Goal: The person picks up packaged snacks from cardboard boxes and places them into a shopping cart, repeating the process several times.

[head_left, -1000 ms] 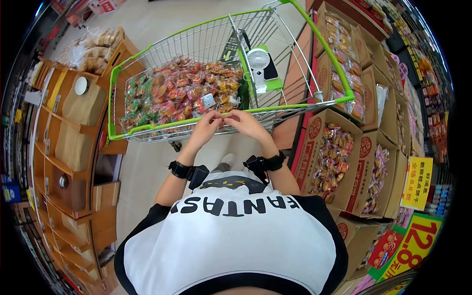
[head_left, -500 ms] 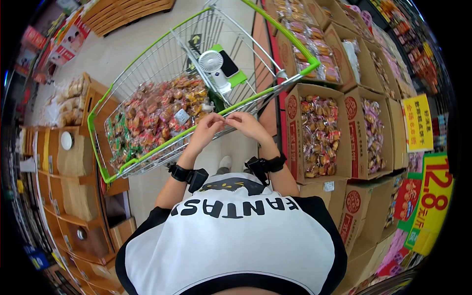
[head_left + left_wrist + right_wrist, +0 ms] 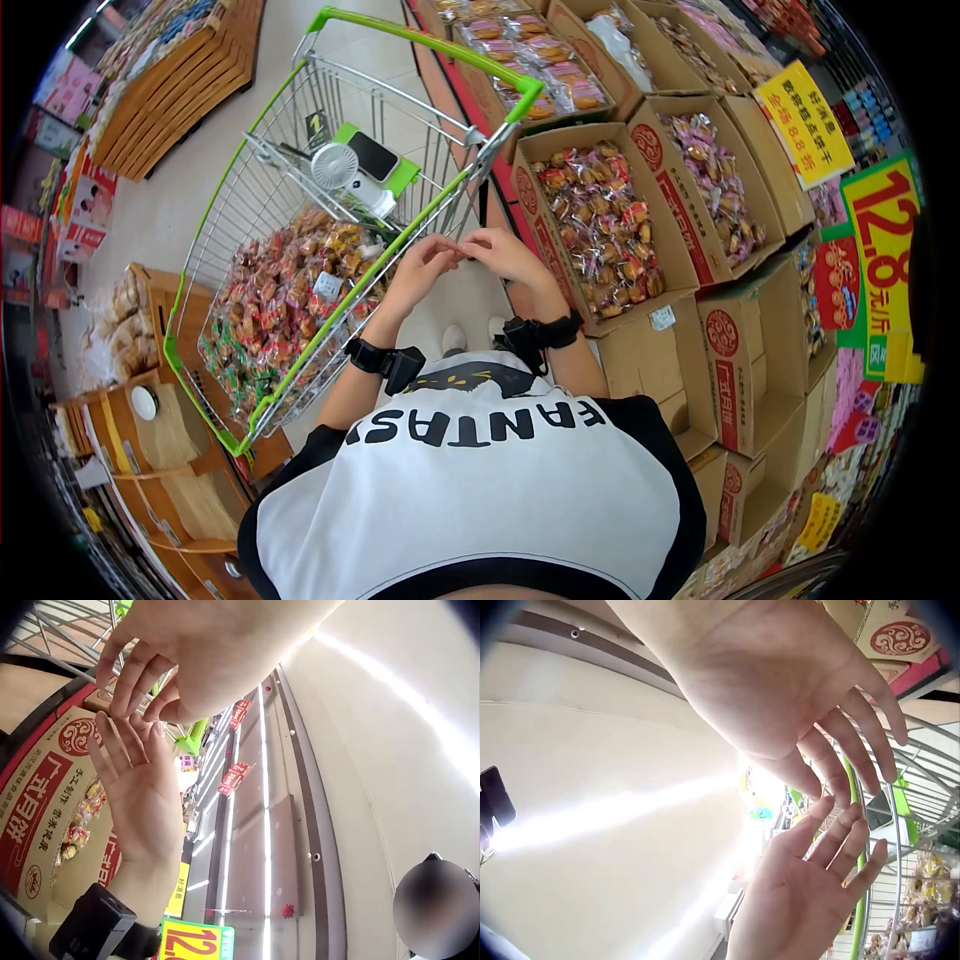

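Observation:
My left hand (image 3: 420,272) and right hand (image 3: 508,262) are held up in front of my body with fingertips meeting. In the left wrist view the fingers of my left hand (image 3: 187,664) bend loosely toward my right hand (image 3: 146,802), whose palm shows bare. Nothing lies between the fingers. Just past the hands runs the near side of a wire shopping cart with a green rim (image 3: 310,362). Inside it is a heap of wrapped snacks (image 3: 275,300) with a white tag (image 3: 327,286). A white handheld fan (image 3: 335,166) and a dark phone (image 3: 373,157) sit near its green-barred end.
Right of me stand cardboard boxes of wrapped snacks (image 3: 600,230) and purple-wrapped ones (image 3: 715,185). Packs of cakes (image 3: 535,60) lie farther up. Yellow price signs (image 3: 805,125) stand at the far right. Wooden shelves (image 3: 180,460) are at the left, a slatted wooden display (image 3: 180,95) beyond.
The cart has shifted left and swung round in the head view, while the snack boxes on the right have come closer. Both hands keep the same fingertip-to-fingertip pose.

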Available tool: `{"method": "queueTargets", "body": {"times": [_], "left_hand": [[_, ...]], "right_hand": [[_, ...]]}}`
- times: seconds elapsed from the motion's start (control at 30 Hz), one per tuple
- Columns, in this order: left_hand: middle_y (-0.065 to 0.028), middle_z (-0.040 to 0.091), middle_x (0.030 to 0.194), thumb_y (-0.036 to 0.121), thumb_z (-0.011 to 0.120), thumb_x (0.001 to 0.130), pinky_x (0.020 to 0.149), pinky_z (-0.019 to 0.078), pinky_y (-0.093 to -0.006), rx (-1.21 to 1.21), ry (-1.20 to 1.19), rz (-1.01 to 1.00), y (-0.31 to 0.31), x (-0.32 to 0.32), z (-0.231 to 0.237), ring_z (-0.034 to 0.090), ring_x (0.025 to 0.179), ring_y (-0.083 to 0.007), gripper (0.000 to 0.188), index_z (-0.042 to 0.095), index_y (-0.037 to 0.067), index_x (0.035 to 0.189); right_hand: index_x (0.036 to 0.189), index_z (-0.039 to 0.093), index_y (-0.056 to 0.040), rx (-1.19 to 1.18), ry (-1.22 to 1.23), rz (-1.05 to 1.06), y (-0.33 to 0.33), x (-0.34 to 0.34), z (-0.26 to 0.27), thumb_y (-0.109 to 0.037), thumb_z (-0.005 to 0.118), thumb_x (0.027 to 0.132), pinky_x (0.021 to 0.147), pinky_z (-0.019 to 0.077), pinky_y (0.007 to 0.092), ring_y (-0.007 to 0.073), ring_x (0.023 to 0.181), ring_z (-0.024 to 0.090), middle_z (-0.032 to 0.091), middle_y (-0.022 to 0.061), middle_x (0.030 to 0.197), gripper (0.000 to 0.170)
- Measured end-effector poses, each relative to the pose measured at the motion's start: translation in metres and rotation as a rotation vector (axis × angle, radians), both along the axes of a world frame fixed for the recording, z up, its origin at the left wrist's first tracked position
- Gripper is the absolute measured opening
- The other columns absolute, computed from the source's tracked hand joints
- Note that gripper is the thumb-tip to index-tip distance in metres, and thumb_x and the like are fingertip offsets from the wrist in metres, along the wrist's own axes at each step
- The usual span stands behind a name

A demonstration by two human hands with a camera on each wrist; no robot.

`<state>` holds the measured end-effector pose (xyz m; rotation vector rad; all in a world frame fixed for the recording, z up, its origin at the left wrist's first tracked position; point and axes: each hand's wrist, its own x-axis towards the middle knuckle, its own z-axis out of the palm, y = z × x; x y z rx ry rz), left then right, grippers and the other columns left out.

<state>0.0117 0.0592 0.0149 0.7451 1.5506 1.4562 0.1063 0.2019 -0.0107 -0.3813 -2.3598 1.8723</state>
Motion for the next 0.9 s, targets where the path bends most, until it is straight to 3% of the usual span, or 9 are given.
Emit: {"method": "queueTargets", "body": {"times": [0.13,0.23,0.33,0.37,0.43,0.47,0.6,0.7,0.9], "left_hand": [[-0.0049,0.055,0.081,0.009,0.044,0.081,0.067,0.0415,-0.0212,0.024,-0.001,-0.109,0.022,0.006,-0.002,0.051,0.073,-0.0087,0.014,0.051,0.0,0.089],[-0.005,0.055,0.08,0.009,0.044,0.081,0.067,0.0411,-0.0207,0.032,-0.005,-0.19,0.041,0.013,-0.004,0.052,0.074,-0.0089,0.014,0.051,0.0,0.089],[-0.0052,0.055,0.08,0.01,0.044,0.081,0.066,0.0409,-0.0203,0.016,0.025,-0.278,0.06,0.021,-0.006,0.051,0.073,-0.0094,0.014,0.051,0.0,0.089],[-0.0053,0.055,0.08,0.01,0.043,0.081,0.065,0.0408,-0.0201,0.013,0.059,-0.315,0.068,0.023,-0.008,0.051,0.073,-0.0096,0.015,0.051,0.0,0.089],[-0.0053,0.055,0.08,0.01,0.043,0.081,0.064,0.0406,-0.0201,0.013,0.044,-0.366,0.086,0.028,-0.013,0.051,0.071,-0.0096,0.014,0.051,0.0,0.088],[-0.0052,0.055,0.079,0.01,0.043,0.081,0.064,0.0404,-0.0201,0.013,0.016,-0.393,0.093,0.031,-0.013,0.05,0.07,-0.0095,0.014,0.051,0.0,0.088],[-0.0046,0.054,0.08,0.01,0.044,0.081,0.063,0.0407,-0.0207,0.016,0.017,-0.477,0.125,0.049,-0.016,0.051,0.07,-0.0095,0.014,0.05,0.0,0.088],[-0.0043,0.053,0.082,0.01,0.044,0.081,0.065,0.042,-0.0221,0.019,0.024,-0.555,0.148,0.062,-0.026,0.052,0.074,-0.0104,0.013,0.05,0.001,0.089],[-0.0044,0.054,0.08,0.008,0.047,0.079,0.065,0.042,-0.0229,-0.046,0.059,-0.732,0.183,0.091,-0.036,0.052,0.073,-0.0107,0.011,0.05,0.0,0.086]], "right_hand": [[0.081,0.057,0.0009,0.054,-0.048,-0.096,0.015,0.021,0.012,-0.02,0.051,0.076,0.058,0.0409,0.027,0.0153,0.062,0.052,0.057,0.0109,0.068,0.022],[0.082,0.056,0.0021,0.064,-0.06,-0.137,0.034,0.035,0.004,-0.017,0.05,0.078,0.062,0.0404,0.023,0.0099,0.068,0.051,0.058,0.0052,0.074,0.02],[0.081,0.058,-0.0002,0.094,-0.077,-0.325,0.054,0.056,0.001,-0.022,0.054,0.074,0.061,0.0423,0.0294,0.021,0.066,0.055,0.058,0.0135,0.071,0.023],[0.081,0.058,-0.0003,0.131,-0.029,-0.359,0.06,0.064,0.001,-0.023,0.054,0.074,0.061,0.0422,0.03,0.0216,0.065,0.055,0.058,0.0138,0.071,0.024],[0.085,0.057,0.0008,0.2,-0.191,-0.387,0.075,0.082,0.011,-0.02,0.052,0.078,0.065,0.0414,0.0264,0.015,0.071,0.053,0.059,0.0106,0.077,0.023],[0.084,0.057,0.0005,0.258,-0.217,-0.437,0.08,0.092,0.014,-0.021,0.052,0.078,0.064,0.0415,0.0268,0.0158,0.071,0.053,0.058,0.011,0.076,0.023],[0.077,0.059,-0.0008,0.327,-0.327,-0.596,0.106,0.127,0.003,-0.031,0.054,0.073,0.063,0.0425,0.0336,0.0275,0.067,0.056,0.058,0.0153,0.072,0.031],[0.08,0.059,0.0011,0.305,-0.508,-0.617,0.12,0.15,-0.002,-0.029,0.053,0.076,0.063,0.0413,0.0304,0.0209,0.066,0.053,0.057,0.0126,0.071,0.03],[0.074,0.059,0.0001,0.361,-0.627,-0.706,0.139,0.179,-0.014,-0.036,0.054,0.073,0.061,0.0415,0.0315,0.0216,0.062,0.053,0.055,0.0127,0.062,0.037]]}}
